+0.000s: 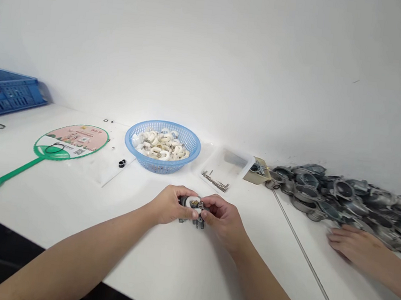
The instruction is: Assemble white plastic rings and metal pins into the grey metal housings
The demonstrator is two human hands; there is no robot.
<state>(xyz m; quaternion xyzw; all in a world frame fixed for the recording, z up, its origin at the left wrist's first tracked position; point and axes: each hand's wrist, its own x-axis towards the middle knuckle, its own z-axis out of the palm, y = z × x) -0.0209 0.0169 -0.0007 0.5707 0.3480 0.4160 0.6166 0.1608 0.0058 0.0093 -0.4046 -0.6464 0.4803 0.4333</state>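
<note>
Both my hands meet at the middle of the white table (159, 270) over a small grey metal part with a white piece on top (193, 206). My left hand (171, 204) grips it from the left with curled fingers. From the right, my right hand (223, 219) pinches the same part. Just behind them stands a blue basket (142, 157) full of white ring-shaped pieces (161, 146). A clear plastic tray (235, 159) with several thin metal pins (216, 181) lies to its right.
A pile of grey metal housings (342, 196) lies at the right; another person's hand (352, 242) rests beside it. A green hand fan (61, 147), small black rings (122, 163), a blue crate (2, 91) and a thin metal rod (310, 266) are also on the table.
</note>
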